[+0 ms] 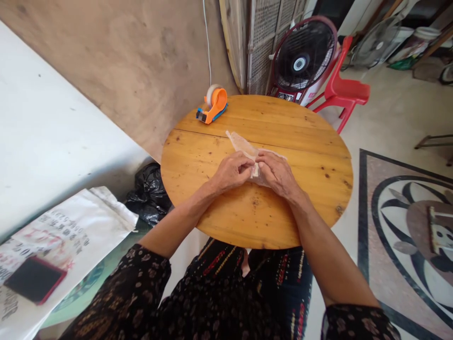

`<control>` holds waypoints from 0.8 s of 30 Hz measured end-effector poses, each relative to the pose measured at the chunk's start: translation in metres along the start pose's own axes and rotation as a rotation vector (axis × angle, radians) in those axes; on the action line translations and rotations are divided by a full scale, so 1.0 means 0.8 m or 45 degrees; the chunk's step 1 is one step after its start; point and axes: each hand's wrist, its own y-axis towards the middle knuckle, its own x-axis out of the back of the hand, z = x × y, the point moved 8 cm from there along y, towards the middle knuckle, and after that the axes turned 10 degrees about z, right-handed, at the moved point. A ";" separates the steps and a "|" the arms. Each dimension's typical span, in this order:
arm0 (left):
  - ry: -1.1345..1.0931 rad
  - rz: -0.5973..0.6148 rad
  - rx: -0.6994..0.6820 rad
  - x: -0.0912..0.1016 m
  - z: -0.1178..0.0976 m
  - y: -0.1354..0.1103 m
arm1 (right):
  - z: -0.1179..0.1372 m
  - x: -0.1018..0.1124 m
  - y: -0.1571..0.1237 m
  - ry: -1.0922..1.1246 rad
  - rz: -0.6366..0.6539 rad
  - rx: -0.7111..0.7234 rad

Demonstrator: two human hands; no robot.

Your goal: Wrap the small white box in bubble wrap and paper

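A thin clear plastic bag (240, 141) lies on the round wooden table (219, 208), near its middle. My left hand (231, 171) and my right hand (276, 172) meet over the bag's near end. Both have their fingers curled and pinch the plastic between them, close together. The bag's far end sticks out past my fingers toward the back of the table. An orange tape dispenser (213, 105) with a roll of tape stands at the table's far left edge, well away from both hands.
A black-grilled fan (303, 59) and a red plastic chair (345, 89) stand behind the table. A black bag (148, 193) sits on the floor at left. A white printed sack (60, 245) with a dark phone (34, 279) on it lies at lower left.
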 end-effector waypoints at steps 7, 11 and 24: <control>0.108 -0.044 -0.053 -0.004 0.003 -0.002 | -0.011 -0.001 0.002 -0.025 -0.007 -0.043; 0.268 -0.097 -0.131 -0.004 -0.002 -0.002 | -0.013 -0.001 0.002 -0.054 -0.029 -0.044; 0.393 -0.135 -0.330 -0.005 -0.017 -0.002 | -0.012 0.009 0.004 -0.036 -0.006 -0.056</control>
